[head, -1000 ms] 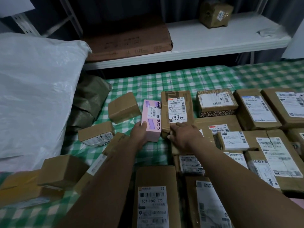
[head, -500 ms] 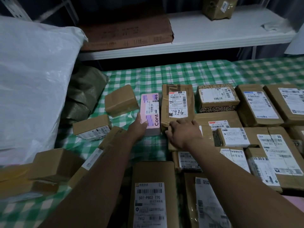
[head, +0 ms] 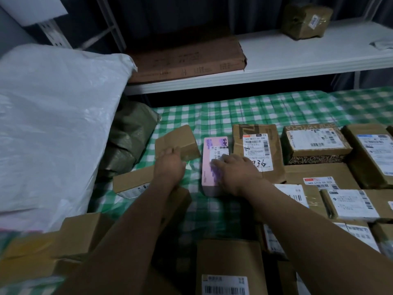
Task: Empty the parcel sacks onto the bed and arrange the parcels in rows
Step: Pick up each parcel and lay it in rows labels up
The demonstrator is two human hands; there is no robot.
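Note:
On the green checked bed (head: 251,109) a pink box (head: 214,145) lies lengthwise, beside a brown parcel marked 1936 (head: 255,141). My right hand (head: 236,171) rests on the pink box, its fingers spread over the white label. To the left, my left hand (head: 170,163) reaches a small brown box (head: 180,141), and its fingertips touch the box's near face. Labelled brown parcels (head: 314,141) lie in rows to the right. A bulging white sack (head: 53,124) lies on the bed at the left.
A crumpled green sack (head: 131,133) sits between the white sack and the small box. Loose brown boxes (head: 131,182) are scattered at the left and front. Behind the bed a white shelf (head: 297,54) holds a flat brown carton (head: 187,58) and a wrapped parcel (head: 306,20).
My left hand let go of the pink box and moved left and forward to the small brown box. My right hand shifted from the 1936 parcel onto the pink box.

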